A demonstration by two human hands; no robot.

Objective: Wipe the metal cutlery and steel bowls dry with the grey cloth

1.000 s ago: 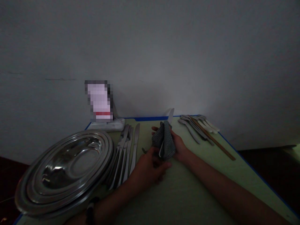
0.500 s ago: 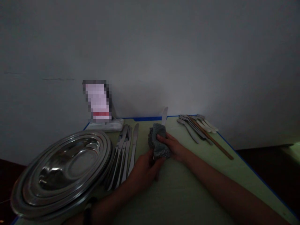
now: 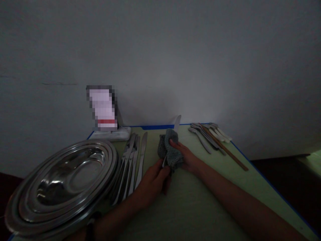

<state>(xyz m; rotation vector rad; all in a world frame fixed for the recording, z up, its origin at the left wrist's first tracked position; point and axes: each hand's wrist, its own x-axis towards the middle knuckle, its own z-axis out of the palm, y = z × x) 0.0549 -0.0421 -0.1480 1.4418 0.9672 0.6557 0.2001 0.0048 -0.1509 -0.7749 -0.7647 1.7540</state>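
Well to the right of a stack of wide, shiny silver metal dishes (image 3: 70,177), the person's left hand (image 3: 156,175) pinches the handle end of a silver metal table knife (image 3: 178,123), its blade pointing away. The right hand (image 3: 187,156) closes around a folded grey textured cloth (image 3: 172,150) wrapped about the knife's middle. Just beside the stack, on its right, silver metal knives (image 3: 131,160) lie on the pale green, blue-edged table (image 3: 200,207). Farthest right of the stack lie silver metal spoons (image 3: 204,139), slim brown wooden sticks (image 3: 229,149) and white-handled cutlery (image 3: 223,134).
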